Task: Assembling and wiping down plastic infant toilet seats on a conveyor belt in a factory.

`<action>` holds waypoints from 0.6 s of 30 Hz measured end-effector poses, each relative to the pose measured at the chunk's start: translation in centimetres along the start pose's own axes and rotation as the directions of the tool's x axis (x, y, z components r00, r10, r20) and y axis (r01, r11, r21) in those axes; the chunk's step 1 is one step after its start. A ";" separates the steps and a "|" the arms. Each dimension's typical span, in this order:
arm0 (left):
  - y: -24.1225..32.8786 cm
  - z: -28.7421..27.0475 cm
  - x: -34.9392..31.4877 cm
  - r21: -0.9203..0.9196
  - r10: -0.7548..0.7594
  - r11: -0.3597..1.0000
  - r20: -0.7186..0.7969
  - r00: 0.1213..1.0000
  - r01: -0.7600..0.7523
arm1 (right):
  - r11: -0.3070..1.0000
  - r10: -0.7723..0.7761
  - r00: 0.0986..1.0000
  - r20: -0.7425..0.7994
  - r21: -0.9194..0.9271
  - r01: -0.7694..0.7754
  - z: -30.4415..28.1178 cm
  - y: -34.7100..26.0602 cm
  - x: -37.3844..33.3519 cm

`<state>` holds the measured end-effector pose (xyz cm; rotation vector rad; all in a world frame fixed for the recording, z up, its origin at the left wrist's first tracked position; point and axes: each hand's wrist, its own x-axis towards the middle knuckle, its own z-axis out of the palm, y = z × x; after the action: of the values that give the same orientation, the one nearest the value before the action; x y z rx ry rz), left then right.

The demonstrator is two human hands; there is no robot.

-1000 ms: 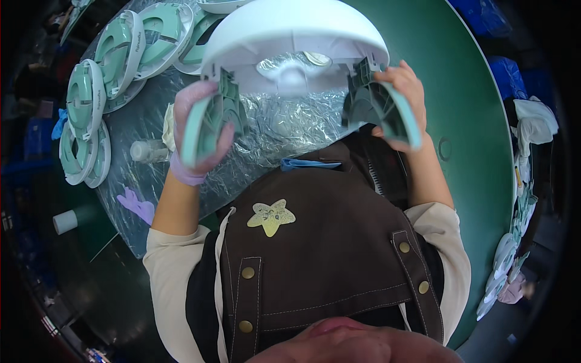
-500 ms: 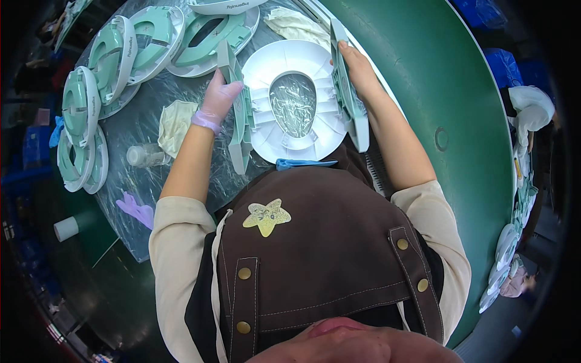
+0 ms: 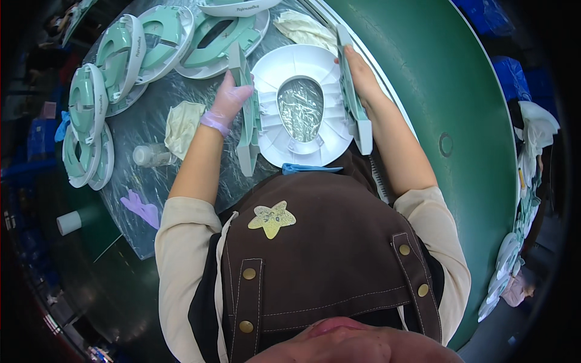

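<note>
A white oval toilet-seat ring (image 3: 330, 69) lies ribbed side up on the plastic-covered table in front of me. Along its left side stands a long pale-green panel (image 3: 249, 136), gripped by my left hand (image 3: 230, 100) in a thin translucent purple glove. My bare right hand (image 3: 361, 75) is closed round a matching green panel (image 3: 357, 118) at the ring's right side. Both panels stand on edge close against the ring; whether they are joined to it I cannot tell. A blue strip-like piece (image 3: 311, 169) lies at the ring's near edge, by my apron.
Several white-and-green seat assemblies (image 3: 221, 45) curve along the table's far left. Nearer are a cream cloth (image 3: 183, 130), a clear jar (image 3: 152, 155) and a purple glove (image 3: 140, 209). Another cream cloth (image 3: 305, 27) lies beyond the ring. A green surface (image 3: 448, 109) extends on the right.
The view has shifted slightly, moving most things a little right and down. The right-hand panel leans slightly less at its near end. Both hands keep hold of their panels.
</note>
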<state>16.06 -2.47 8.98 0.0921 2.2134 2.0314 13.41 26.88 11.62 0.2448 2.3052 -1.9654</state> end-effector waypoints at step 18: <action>4.2 4.2 -0.4 0.302 0.053 0.953 -0.240 0.969 0.022 | 0.995 0.038 0.991 0.127 -0.100 -0.026 0.7 1.4 0.0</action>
<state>16.82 2.01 12.85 -0.1198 2.6719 1.7757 13.65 26.44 10.12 0.1409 2.2925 -1.7905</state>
